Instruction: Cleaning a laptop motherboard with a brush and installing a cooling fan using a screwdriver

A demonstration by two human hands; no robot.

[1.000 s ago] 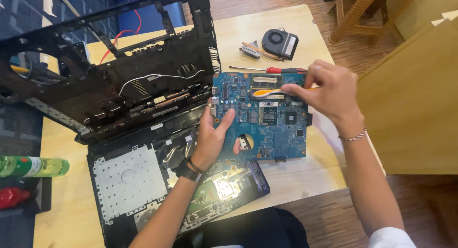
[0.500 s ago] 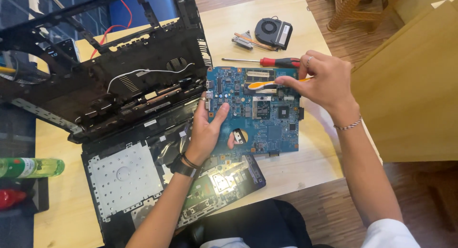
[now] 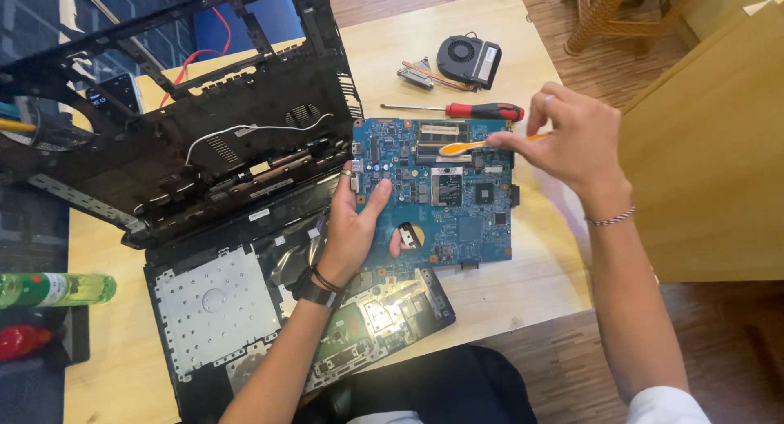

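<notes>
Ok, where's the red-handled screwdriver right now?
The red-handled screwdriver lies on the table just beyond the blue circuit board, near the cooling fan.

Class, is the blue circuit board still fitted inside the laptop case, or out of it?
Out. The blue circuit board is held in the left hand beside the opened black laptop case, over the wooden table.

Blue circuit board (image 3: 457,204) shows a semi-gloss lacquered face with shiny metal solder points, the black laptop chassis (image 3: 204,146) at its 9 o'clock is matt moulded plastic, and the table (image 3: 523,285) beneath is pale, smooth, satin-finished wood.
</notes>
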